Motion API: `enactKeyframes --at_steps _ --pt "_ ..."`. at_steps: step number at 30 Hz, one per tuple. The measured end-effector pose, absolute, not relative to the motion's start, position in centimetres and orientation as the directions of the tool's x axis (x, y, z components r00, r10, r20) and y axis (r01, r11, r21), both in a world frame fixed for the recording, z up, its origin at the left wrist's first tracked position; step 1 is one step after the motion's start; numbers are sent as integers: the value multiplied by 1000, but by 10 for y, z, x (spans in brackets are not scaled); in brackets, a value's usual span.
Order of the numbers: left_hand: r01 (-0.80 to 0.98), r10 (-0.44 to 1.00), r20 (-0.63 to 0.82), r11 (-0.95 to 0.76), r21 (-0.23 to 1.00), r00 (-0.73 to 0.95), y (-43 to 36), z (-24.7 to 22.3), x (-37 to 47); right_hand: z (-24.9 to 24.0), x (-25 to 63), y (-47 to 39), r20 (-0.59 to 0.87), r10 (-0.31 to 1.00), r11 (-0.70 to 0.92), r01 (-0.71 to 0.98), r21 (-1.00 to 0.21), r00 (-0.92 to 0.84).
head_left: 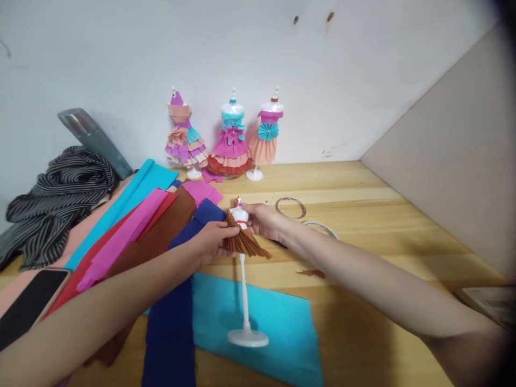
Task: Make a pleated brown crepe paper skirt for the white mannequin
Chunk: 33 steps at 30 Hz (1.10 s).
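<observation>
A small white dress-form mannequin on a thin white stand is in the middle of the view, with a red band at its waist. Brown pleated crepe paper fans out around its lower part like a skirt. My left hand is closed on the left side of the pleats, thumb on top. With its fingers curled behind the form's shoulder, my right hand grips the mannequin. Below lies a sheet of turquoise paper; I cannot tell whether the stand's round base touches it.
Three dressed mini mannequins stand along the wall. At left lie coloured paper strips, a dark blue strip, a phone, a striped cloth and a bottle. Tape rolls and a brown scrap lie right.
</observation>
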<state>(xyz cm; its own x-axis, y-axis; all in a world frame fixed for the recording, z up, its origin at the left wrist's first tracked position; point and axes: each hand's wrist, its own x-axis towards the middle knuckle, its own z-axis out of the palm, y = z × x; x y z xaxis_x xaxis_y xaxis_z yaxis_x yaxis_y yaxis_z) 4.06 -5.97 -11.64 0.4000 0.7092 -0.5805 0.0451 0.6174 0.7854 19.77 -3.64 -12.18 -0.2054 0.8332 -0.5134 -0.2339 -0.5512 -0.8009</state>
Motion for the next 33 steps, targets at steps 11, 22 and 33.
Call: enactKeyframes --at_steps 11,22,33 --pt "99 692 -658 663 742 297 -61 -116 43 -113 208 -29 -487 847 -400 346 -849 -213" --pt "212 759 -627 593 777 176 -60 -111 51 -94 221 -78 -50 971 133 703 -699 -233" --pt "268 797 -584 535 801 156 -60 -108 55 -107 213 -94 32 897 339 639 -690 -442"
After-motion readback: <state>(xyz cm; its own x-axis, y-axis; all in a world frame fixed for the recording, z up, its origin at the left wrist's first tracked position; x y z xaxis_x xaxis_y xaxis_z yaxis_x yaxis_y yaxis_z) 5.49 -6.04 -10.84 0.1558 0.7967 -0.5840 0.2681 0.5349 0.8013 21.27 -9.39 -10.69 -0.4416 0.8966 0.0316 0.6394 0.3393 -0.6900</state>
